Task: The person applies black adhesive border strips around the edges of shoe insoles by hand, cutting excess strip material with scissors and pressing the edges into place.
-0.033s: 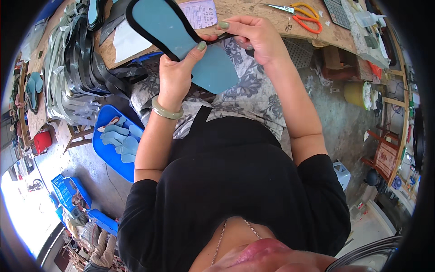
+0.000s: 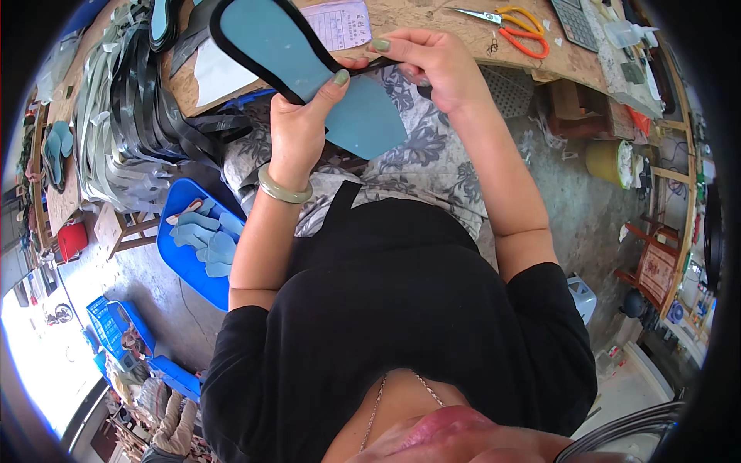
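Observation:
My left hand point(image 2: 303, 127) is closed around the middle of a light-blue shoe insole point(image 2: 274, 46), thumb on its upper face. A black edging strip point(image 2: 230, 52) runs along the rim of the insole's far part. The near part point(image 2: 367, 119) has bare edges and hangs over my lap. At the insole's right side, my right hand point(image 2: 448, 73) pinches the strip's free length point(image 2: 376, 68) between thumb and fingers, stretched out from the rim. Fingers of my left hand show beside the strip there.
On the wooden table point(image 2: 432, 23) lie orange-handled scissors point(image 2: 521, 32), a calculator point(image 2: 573, 23) and a printed slip point(image 2: 337, 25). Black and grey strips point(image 2: 127, 116) hang over its left edge. A blue bin point(image 2: 181, 258) below holds several blue pieces point(image 2: 207, 238).
The insole's far end has shifted very slightly left. Both hands keep their grips, almost unmoved.

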Available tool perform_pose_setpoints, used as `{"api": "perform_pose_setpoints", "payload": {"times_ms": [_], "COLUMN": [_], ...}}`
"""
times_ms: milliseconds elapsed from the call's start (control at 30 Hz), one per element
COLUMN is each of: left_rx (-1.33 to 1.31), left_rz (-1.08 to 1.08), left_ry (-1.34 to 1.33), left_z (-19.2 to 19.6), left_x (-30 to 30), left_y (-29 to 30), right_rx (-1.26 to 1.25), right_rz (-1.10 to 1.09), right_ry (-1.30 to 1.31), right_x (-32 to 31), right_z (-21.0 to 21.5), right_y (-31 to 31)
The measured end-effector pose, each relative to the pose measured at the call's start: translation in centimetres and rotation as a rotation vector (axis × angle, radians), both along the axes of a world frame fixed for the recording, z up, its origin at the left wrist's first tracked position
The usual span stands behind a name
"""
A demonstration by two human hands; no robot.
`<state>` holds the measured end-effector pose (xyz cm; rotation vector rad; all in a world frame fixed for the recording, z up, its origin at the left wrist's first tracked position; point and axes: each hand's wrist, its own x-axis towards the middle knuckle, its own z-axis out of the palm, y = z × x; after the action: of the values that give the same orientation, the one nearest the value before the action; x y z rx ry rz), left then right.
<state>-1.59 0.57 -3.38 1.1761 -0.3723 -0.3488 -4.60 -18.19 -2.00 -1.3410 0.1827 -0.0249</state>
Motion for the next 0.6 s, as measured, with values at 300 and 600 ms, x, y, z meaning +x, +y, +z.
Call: {"api": "perform_pose_setpoints", "payload": {"times_ms": [300, 600], "left_rx": [-0.104, -0.144], "left_rz": [0.046, 0.069], "left_ry": [0.049, 0.092], "left_z": [0.3, 0.6], "left_x": [-0.2, -0.7], "left_y": [0.3, 0.2], "right_rx": [-0.114, -0.198], "right_rz": [-0.13, -0.088], "right_ry": [-0.059, -0.055], "right_x": [-2.6, -2.9], "right_z": [-1.6, -1.5], "right_y": [3.3, 3.0]}}
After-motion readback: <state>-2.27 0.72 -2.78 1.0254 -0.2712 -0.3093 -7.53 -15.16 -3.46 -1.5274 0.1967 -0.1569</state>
